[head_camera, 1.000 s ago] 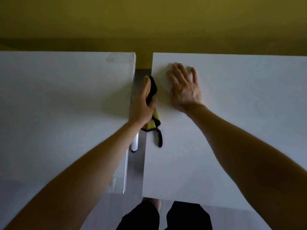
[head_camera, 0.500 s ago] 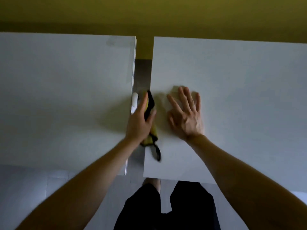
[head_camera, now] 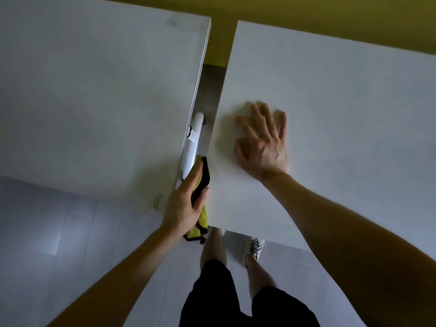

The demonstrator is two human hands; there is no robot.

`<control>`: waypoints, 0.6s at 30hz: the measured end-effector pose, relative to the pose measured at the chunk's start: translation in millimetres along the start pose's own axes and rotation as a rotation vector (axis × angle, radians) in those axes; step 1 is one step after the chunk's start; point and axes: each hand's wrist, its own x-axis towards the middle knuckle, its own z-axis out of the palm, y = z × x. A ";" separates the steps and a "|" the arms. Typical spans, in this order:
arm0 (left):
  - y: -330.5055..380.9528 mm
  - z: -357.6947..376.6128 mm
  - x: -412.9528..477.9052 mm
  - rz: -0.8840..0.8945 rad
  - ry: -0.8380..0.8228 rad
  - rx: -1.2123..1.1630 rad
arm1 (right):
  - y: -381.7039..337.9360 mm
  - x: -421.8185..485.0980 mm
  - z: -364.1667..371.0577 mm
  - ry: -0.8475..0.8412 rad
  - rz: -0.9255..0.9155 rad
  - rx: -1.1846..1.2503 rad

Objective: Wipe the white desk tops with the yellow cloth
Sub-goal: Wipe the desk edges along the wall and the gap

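Two white desk tops stand side by side with a narrow gap between them: the left desk (head_camera: 94, 102) and the right desk (head_camera: 342, 126). My left hand (head_camera: 185, 204) grips the yellow cloth (head_camera: 203, 220), which has a black edge. It holds the cloth against the left side edge of the right desk, near the front corner, inside the gap. My right hand (head_camera: 264, 142) lies flat on the right desk with its fingers spread, just right of that edge.
A white desk leg or bracket (head_camera: 193, 140) shows in the gap below the left desk's edge. A yellow wall (head_camera: 306, 13) runs behind both desks. My legs and a white shoe (head_camera: 252, 249) stand on the pale tiled floor (head_camera: 59, 244) at the desks' front.
My left hand has slid the cloth along the right desk's side edge toward the front corner. My right hand has moved nearer along the desk top, staying flat.
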 end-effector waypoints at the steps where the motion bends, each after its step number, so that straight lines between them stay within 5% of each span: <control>1: 4.7 -2.6 21.3 -0.039 -0.005 0.013 | -0.4 1.5 0.0 0.006 0.001 0.007; 7: 24.4 -4.2 136.2 0.001 0.044 0.019 | -0.1 4.4 3.0 0.073 -0.003 0.014; 13: 5.5 8.9 9.0 0.010 0.130 -0.047 | -2.6 4.1 -1.0 0.045 -0.007 -0.001; 18: -6.4 2.8 -58.5 -0.088 0.013 -0.067 | -2.0 5.1 -1.1 0.026 -0.008 -0.005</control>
